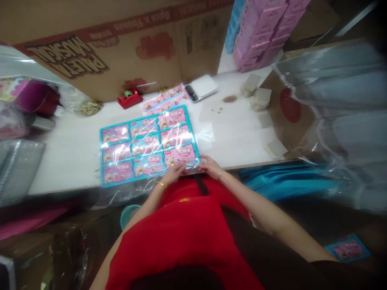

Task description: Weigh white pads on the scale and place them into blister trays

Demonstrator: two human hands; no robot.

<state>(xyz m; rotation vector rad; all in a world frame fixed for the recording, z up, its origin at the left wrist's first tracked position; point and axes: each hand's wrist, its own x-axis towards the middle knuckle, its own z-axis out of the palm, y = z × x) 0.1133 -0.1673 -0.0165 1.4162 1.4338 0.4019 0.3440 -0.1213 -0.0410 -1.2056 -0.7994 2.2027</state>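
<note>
A blue tray [131,150] holding several small pink, purple and blue printed packs [179,155] in rows lies on the table. Shiny clear plastic film [133,189] covers it and hangs past the near edge of the table. My left hand [174,174] is at the tray's near edge, its fingers closed on the film by the corner pack. At the near right corner, my right hand [211,166] pinches the film beside the tray's rim. The fingertips of both hands are small and slightly blurred.
Behind the tray stand a large cardboard box [121,52], a red tape dispenser [130,99], printed strips [166,100] and a white scale [204,88]. Stacked pink packs [260,32] rise at back right. Small pale blocks [261,98] and plastic-lined carton [290,108] are right; clear trays [22,169] left.
</note>
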